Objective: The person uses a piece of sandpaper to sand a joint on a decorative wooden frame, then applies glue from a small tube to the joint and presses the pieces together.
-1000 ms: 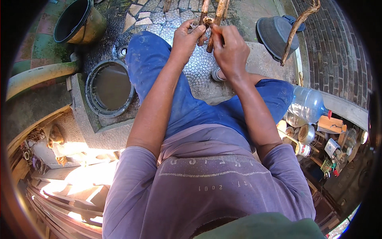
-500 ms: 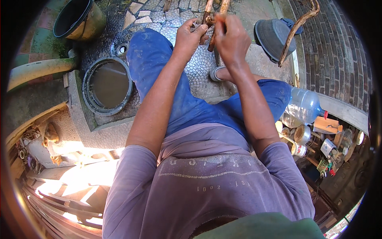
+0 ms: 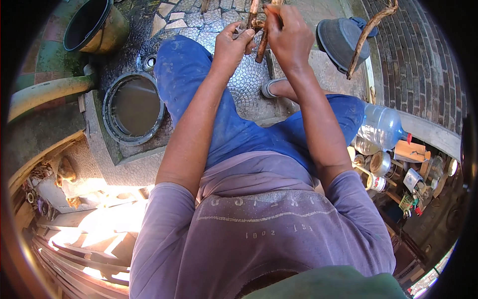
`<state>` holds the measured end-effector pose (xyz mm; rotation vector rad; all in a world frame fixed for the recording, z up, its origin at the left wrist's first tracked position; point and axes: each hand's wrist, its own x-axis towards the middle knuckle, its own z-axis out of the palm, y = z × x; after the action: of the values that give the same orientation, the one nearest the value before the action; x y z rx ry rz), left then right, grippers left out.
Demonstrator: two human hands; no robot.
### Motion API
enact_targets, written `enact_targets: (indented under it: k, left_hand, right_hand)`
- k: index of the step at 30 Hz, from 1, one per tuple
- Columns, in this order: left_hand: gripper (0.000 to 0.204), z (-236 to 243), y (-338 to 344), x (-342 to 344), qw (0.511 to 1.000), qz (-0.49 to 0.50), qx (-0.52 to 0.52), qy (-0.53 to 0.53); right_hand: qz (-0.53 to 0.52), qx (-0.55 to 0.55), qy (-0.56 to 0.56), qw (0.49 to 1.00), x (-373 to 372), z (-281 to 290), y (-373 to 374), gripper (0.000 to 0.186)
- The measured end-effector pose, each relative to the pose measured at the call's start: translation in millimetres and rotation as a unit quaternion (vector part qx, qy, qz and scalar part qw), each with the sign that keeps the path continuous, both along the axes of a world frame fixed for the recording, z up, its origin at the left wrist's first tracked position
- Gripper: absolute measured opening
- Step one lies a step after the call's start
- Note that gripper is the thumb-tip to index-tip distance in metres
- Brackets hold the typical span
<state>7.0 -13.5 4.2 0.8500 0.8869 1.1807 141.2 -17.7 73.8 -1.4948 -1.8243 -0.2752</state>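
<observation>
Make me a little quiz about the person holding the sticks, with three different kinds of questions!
1. True or false: both hands hold the brown sticks.
2. Which thing lies at the person's right? A) clear plastic bottle B) red ball C) green book
3. Fill in: the round metal ring lies on the person's ____ side.

Key:
1. True: the left hand and right hand both grip them.
2. A
3. left
</observation>
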Motion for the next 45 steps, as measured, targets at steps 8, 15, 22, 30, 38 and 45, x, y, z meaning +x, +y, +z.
enact_targets:
  k: [8,15,22,30,38,45]
  left_hand:
    - [0.029,-14,-1,1,1.0,-0.014,0.018,0.003]
    - [0.036,-4,-4,-3,0.999,-0.021,0.026,0.019]
    - [0.029,6,-14,-7,0.997,0.003,0.026,0.079]
    - [0.027,17,-12,-13,0.979,0.13,0.107,0.119]
    - [0.036,61,-22,32,0.731,0.182,0.387,0.532]
    - [0.029,53,-40,34,0.64,0.2,0.408,0.62]
  right_hand:
    - [0.056,-0.067,0.091,0.992,6,-20,-51,0.011]
    - [0.037,-0.129,0.388,0.912,46,21,23,0.034]
    - [0.172,-0.253,0.435,0.847,36,41,69,0.035]
    - [0.174,-0.215,0.399,0.874,33,43,78,0.036]
    - [0.22,-0.214,0.427,0.85,38,19,88,0.029]
    - [0.232,-0.221,0.462,0.827,36,23,82,0.029]
